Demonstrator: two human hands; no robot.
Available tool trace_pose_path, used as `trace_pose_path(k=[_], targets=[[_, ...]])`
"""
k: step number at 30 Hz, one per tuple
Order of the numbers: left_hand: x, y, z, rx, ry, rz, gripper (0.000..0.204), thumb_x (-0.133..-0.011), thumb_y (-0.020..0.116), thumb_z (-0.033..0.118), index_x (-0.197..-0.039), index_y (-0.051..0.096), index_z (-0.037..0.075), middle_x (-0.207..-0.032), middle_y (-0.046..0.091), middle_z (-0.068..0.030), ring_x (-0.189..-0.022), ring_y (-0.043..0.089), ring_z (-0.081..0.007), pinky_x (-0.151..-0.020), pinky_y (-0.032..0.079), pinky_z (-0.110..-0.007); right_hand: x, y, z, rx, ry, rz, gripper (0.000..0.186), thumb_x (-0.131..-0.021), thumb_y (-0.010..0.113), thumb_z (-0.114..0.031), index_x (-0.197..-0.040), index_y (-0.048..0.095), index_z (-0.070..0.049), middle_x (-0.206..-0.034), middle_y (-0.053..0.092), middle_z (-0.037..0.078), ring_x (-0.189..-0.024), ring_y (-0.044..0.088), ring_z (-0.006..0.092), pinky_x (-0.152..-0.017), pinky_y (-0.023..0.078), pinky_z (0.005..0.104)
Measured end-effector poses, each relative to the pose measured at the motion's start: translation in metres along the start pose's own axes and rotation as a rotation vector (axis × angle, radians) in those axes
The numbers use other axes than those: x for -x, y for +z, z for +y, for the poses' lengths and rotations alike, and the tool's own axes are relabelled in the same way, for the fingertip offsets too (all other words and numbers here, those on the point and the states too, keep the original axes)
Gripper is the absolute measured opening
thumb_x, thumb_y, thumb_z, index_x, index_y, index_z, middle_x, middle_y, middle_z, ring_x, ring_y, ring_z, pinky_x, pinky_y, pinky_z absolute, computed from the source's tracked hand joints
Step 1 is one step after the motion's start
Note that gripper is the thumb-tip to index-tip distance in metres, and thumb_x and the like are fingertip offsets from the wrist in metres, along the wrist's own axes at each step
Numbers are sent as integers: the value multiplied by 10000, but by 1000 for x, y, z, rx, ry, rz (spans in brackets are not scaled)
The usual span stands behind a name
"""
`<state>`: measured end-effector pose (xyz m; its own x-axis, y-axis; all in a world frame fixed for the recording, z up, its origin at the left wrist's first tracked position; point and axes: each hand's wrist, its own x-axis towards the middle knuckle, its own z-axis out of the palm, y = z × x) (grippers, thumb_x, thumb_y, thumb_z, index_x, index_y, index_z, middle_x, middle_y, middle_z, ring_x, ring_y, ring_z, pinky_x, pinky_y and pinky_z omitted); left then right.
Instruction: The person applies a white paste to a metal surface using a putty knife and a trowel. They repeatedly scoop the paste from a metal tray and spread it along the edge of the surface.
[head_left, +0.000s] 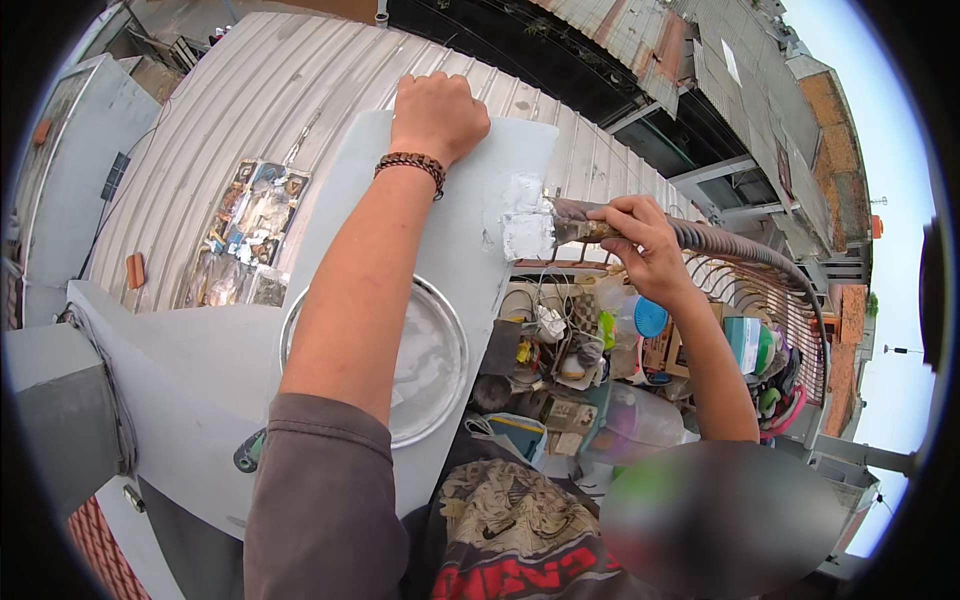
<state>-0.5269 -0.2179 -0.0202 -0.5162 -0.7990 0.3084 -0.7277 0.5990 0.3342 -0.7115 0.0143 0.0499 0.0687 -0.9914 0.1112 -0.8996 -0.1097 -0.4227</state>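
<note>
A pale grey board [460, 180] lies beneath my left forearm. My left hand [437, 110] is closed at its far edge; what its fingers hold, if anything, is hidden. My right hand [632, 240] is closed on a dark, stained tool or bar [573, 222], hard to separate from the railing behind it, beside a thick patch of white paste [525, 215] on the board's right edge. Under my left forearm, partly hidden, is a round metal-rimmed tray or lid [430, 375] with whitish residue. A green-handled tool [250, 450] lies left of my sleeve.
A curved rusty railing [760, 270] borders piled clutter [565, 350] below my right arm. A corrugated roof [180, 120] carrying debris [255, 210] stretches beyond the board. A grey post [50, 400] stands at left; neighbouring rusty roofs [640, 50] are beyond.
</note>
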Motion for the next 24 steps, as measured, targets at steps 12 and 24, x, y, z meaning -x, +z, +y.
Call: trace_pose_path(k=[12, 24], targets=[[-8, -3, -1, -41, -14, 4, 299, -822, 517, 236, -801, 707, 6, -815, 689, -154, -771, 649, -268, -858, 446, -388, -45, -5, 20, 194, -158, -132, 388, -733, 673, 34, -1094, 684, -108, -950, 573, 60, -965, 534, 263, -897, 407, 375], [-7, -4, 0, 11, -56, -41, 329, -820, 522, 258, -857, 691, -22, -883, 679, -174, -836, 626, -320, -892, 455, -401, -60, -31, -36, 354, -360, -168, 414, -709, 658, 11, -1095, 673, -138, -934, 570, 60, -921, 523, 249, -768, 364, 360]])
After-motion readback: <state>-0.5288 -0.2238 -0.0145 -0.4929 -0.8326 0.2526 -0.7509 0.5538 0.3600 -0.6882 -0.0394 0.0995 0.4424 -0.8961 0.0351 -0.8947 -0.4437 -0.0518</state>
